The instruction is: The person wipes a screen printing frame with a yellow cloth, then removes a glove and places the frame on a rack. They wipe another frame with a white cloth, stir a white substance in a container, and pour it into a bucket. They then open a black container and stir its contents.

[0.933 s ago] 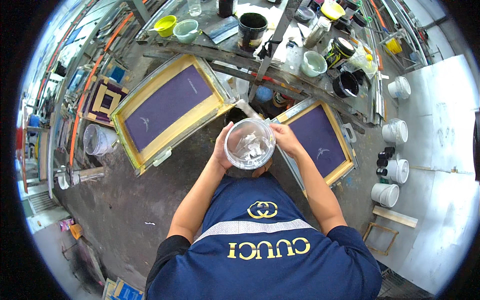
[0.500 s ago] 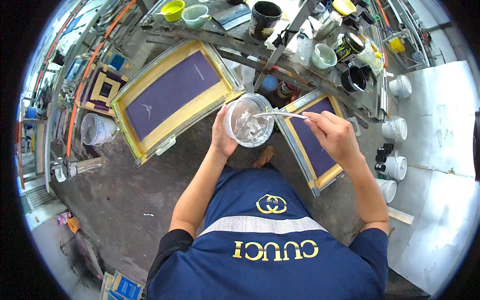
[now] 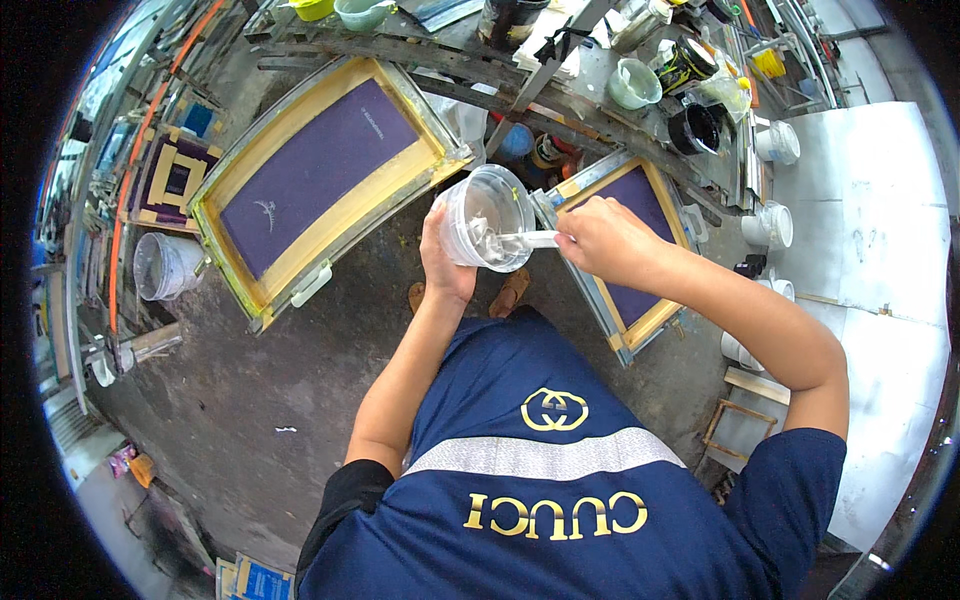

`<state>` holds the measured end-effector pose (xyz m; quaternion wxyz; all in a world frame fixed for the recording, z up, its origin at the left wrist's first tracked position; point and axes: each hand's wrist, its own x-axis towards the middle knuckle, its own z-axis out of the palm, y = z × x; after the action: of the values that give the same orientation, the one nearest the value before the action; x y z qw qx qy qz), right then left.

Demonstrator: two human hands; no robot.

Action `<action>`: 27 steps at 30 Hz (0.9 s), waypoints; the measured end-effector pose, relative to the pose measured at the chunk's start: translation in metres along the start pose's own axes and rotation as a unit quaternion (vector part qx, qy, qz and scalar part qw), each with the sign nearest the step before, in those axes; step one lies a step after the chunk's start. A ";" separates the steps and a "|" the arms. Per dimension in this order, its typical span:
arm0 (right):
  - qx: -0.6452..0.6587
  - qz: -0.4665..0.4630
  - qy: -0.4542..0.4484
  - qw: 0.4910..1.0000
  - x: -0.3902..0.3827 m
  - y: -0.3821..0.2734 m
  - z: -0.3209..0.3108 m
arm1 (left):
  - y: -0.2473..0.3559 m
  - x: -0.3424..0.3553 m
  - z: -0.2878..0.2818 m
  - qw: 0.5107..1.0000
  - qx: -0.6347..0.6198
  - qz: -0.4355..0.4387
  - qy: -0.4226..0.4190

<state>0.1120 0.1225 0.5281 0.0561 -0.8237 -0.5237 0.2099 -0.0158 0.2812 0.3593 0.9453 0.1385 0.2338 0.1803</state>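
My left hand (image 3: 447, 258) is wrapped round the side of a clear plastic tub (image 3: 508, 192), which is tilted with its mouth facing me. Whitish paste (image 3: 488, 240) clings to the inside of the tub. In my closed right hand (image 3: 603, 240) is the handle of a white spoon-like stirrer (image 3: 540, 239); its far end dips into the paste, so its shape there is hidden. Beyond the tub, to the left, leans a large purple printing screen (image 3: 320, 175) in a yellow-taped frame. A smaller purple screen (image 3: 632, 290) stands behind my right hand.
Across the top runs a cluttered bench (image 3: 420, 65) with a pale green bowl (image 3: 634, 84) and a black pot (image 3: 694, 130). White buckets (image 3: 768, 226) line the right side beside a pale sheet-like surface (image 3: 870, 270). A translucent bucket (image 3: 168, 266) sits on the floor (image 3: 230, 400) at left.
My right hand has moved left and closer to the tub, its elbow swung outward, pushing the stirrer lower into the paste. The tub is tilted more. The whole view has shifted slightly.
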 end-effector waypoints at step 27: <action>-0.217 -0.215 0.201 0.931 -0.008 0.001 -0.017 | 0.027 0.014 0.024 0.991 0.028 -0.097 -0.082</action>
<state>0.1169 0.1170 0.5456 0.0240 -0.7085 -0.6987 -0.0963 0.0003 0.3068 0.3831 0.9701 0.1560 0.1730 0.0689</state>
